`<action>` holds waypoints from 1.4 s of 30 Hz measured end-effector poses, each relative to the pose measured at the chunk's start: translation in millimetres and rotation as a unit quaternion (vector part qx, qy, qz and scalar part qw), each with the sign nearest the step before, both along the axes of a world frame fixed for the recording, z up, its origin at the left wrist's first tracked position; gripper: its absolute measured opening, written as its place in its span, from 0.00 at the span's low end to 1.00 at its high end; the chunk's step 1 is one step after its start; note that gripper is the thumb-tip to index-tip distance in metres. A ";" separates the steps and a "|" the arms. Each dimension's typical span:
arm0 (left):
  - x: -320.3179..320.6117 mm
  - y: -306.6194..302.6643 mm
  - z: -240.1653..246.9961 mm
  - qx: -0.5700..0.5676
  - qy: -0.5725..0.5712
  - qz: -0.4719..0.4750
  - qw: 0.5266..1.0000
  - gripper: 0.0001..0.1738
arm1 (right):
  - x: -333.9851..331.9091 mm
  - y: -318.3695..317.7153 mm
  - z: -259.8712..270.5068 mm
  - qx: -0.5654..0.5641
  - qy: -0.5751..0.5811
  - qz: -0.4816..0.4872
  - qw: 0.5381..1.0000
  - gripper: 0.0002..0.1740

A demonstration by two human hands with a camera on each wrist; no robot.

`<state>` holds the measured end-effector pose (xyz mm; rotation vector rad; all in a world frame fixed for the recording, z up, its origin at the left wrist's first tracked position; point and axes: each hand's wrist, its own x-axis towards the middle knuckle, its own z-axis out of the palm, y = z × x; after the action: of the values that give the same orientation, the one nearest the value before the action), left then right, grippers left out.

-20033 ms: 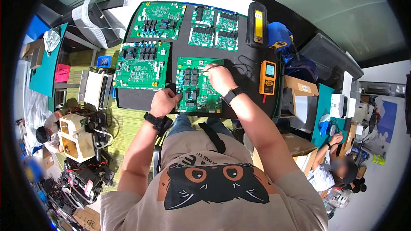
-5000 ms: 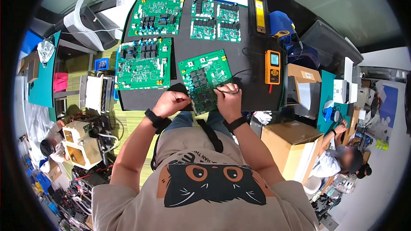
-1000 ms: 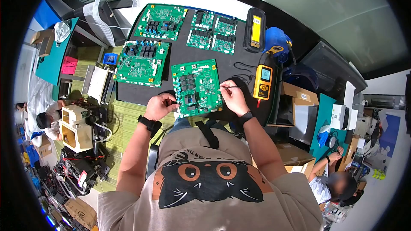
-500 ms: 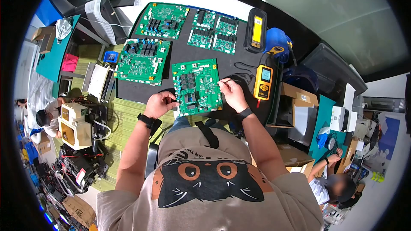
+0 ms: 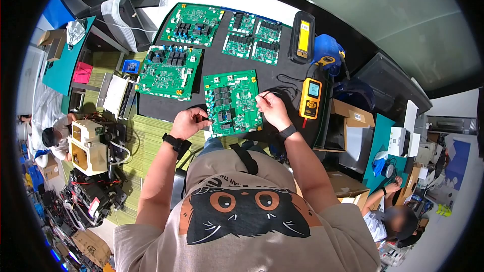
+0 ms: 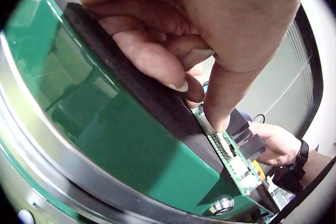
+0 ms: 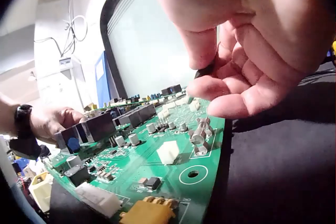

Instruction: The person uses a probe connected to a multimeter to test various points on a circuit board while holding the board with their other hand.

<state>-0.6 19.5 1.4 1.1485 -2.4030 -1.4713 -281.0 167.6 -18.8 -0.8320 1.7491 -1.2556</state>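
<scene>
A large green circuit board [image 5: 232, 102] lies near the front edge of the black mat, its black block components [image 5: 223, 96] on its left half. My left hand [image 5: 189, 123] pinches the board's left edge between thumb and a finger; the left wrist view shows the thumb [image 6: 223, 98] on a white connector strip there. At the right edge, my right hand [image 5: 273, 110] pinches a slender dark tool [image 7: 207, 70] whose tip points down at the board's small parts. The tool's far end is hidden behind the palm. The other right fingers are curled near the board edge.
Two more large green boards [image 5: 169, 73] lie at the left of the mat [image 5: 212, 60], and several small boards [image 5: 237, 45] at the back. An orange handheld meter [image 5: 311, 98], a black-and-yellow device [image 5: 303, 36] and a blue tool [image 5: 326, 50] stand right. Cardboard boxes [image 5: 353, 113] flank the table.
Since five seconds ago the board has been turned from a tilt to nearly straight. My right hand has moved up along its right edge. The last half second shows hardly any movement.
</scene>
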 end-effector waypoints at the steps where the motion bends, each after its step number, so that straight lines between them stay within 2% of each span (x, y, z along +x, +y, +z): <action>1: 0.1 -0.1 -0.3 0.001 0.000 0.001 1.000 0.16 | -0.2 0.3 0.1 0.007 0.013 0.014 1.000 0.09; 8: -0.3 -0.4 2.0 0.008 -0.002 0.002 1.000 0.16 | -3.8 0.1 -3.5 0.024 0.041 0.021 0.999 0.08; 10: -0.4 -0.5 1.6 0.007 -0.002 0.003 1.000 0.15 | -2.8 -0.1 -7.8 -0.051 0.039 0.010 0.998 0.08; 17: 1.1 -1.2 -3.6 0.012 0.001 0.008 1.000 0.16 | -7.1 -6.9 13.3 -0.024 0.022 0.023 0.999 0.08; 26: 1.7 -0.9 -5.6 0.001 0.007 0.009 1.000 0.16 | -14.7 -2.0 -0.8 -0.022 0.078 0.033 0.996 0.06; 31: 2.2 -2.1 -8.0 0.001 0.001 0.004 1.000 0.16 | -16.0 -1.7 2.3 -0.013 0.158 0.058 0.986 0.07; 42: 2.0 -3.5 -7.1 0.003 -0.002 -0.001 1.000 0.17 | -15.3 -1.5 -1.8 -0.022 0.129 0.053 0.990 0.09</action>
<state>1.4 16.0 -5.7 1.1520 -2.4034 -1.4796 -296.3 166.2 -20.6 -1.1418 1.8562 -1.1604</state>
